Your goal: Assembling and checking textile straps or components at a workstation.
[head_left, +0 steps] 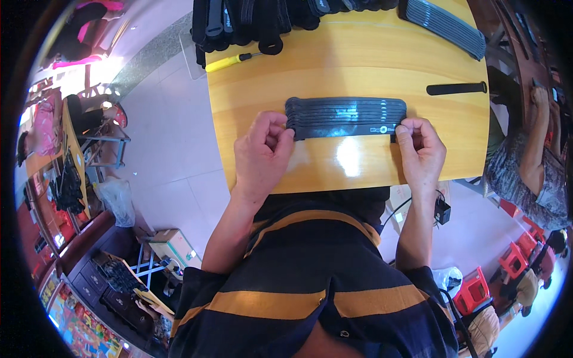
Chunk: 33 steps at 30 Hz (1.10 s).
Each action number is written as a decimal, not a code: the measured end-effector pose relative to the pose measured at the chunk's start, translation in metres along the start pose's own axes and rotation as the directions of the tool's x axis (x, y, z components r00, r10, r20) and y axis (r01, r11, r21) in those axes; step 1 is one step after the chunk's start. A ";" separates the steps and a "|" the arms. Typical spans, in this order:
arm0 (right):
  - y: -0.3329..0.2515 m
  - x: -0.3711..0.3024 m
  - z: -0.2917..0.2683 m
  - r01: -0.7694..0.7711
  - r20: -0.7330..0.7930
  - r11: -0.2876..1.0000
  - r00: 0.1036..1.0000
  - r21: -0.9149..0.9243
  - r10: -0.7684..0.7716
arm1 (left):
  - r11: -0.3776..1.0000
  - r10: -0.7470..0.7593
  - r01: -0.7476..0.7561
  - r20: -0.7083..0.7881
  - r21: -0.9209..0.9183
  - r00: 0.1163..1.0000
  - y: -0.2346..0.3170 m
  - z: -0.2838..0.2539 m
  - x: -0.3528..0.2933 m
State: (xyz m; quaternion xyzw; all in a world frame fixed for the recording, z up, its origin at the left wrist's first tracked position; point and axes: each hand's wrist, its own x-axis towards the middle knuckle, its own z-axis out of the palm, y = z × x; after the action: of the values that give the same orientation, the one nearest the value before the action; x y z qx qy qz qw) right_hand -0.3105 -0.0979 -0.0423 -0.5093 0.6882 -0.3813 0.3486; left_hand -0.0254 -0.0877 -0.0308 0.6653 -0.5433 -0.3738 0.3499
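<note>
A row of several flat black straps [346, 116] lies side by side on the yellow wooden table [358, 65]. My left hand [261, 152] pinches the left end of the nearest strap with its fingers curled. My right hand [421, 149] grips the right end of the same strap. Both hands rest on the table near its front edge.
A heap of black straps [262, 24] lies at the table's far edge, with a yellow-handled screwdriver [230, 61] beside it. Another bundle of straps [444, 24] sits far right, and a single black strap [456, 89] lies alone. A person [531, 161] sits at the right.
</note>
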 end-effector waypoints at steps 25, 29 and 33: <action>-0.001 0.002 0.000 -0.014 -0.005 1.000 1.000 0.012 0.014 | 0.995 0.054 -0.053 -0.012 0.084 0.998 -0.001 0.003 0.000; 0.002 0.001 0.000 -0.012 -0.009 1.000 1.000 0.012 0.012 | 0.990 0.079 -0.076 -0.020 0.121 0.997 -0.002 0.004 0.000; 0.001 0.001 0.001 -0.013 -0.013 1.000 1.000 -0.018 0.012 | 0.984 0.080 -0.077 -0.011 0.162 0.997 -0.001 0.003 0.001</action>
State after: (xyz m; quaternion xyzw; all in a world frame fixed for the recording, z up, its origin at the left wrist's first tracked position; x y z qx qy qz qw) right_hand -0.3105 -0.0984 -0.0433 -0.5057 0.6969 -0.3763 0.3420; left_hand -0.0276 -0.0882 -0.0333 0.6726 -0.5946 -0.3088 0.3141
